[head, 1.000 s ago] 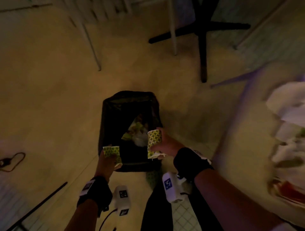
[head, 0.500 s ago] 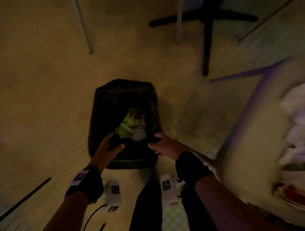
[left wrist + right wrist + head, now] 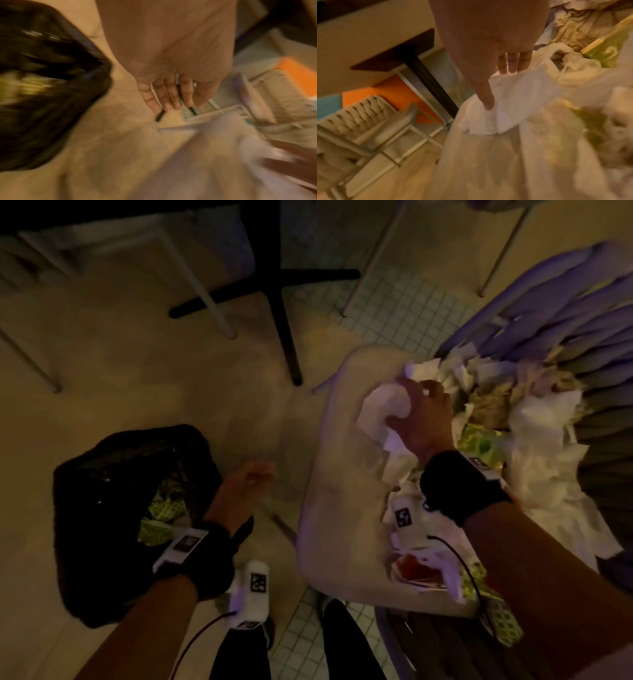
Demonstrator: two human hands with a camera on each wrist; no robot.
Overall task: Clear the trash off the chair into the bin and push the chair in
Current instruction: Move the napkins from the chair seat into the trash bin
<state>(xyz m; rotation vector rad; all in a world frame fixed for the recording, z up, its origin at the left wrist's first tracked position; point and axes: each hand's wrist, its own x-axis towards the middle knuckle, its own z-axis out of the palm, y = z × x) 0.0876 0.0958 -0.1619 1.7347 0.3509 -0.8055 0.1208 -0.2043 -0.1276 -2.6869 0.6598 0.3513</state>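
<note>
Chair (image 3: 339, 474): I am seeing trash (image 3: 534, 446) piled on its seat. Right hand (image 3: 423, 426): fingers (image 3: 488, 97) are grasping a white napkin (image 3: 380, 409) at the pile's edge. Left hand (image 3: 239, 484): hanging over the floor beside the bin (image 3: 102, 474), fingers (image 3: 164, 94) relaxed, holding nothing. Bin: green wrappers (image 3: 161, 515) are lying inside.

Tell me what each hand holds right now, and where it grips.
The right hand grips a crumpled white napkin by its near edge on the chair; the left hand holds nothing.
</note>
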